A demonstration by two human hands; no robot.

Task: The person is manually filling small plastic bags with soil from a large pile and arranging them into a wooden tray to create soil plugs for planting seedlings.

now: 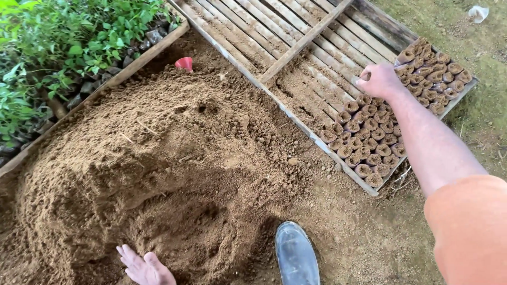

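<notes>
My right hand [379,81] reaches out over a slatted wooden tray [296,47], its fingers closed around a small soil-filled nursery bag at the edge of the packed rows of filled bags [369,140]. The bag in my grip is mostly hidden by the fingers. My left hand [142,266] lies flat and spread on a large heap of loose brown soil [174,158] at the bottom of the view, holding nothing. A second cluster of filled bags [433,74] sits just right of my right hand.
A red funnel-like cup [184,63] sticks out of the soil near the tray's corner. Green seedlings in dark bags [63,47] stand behind a wooden board at upper left. My grey boot [296,256] rests by the heap. Grass lies at right.
</notes>
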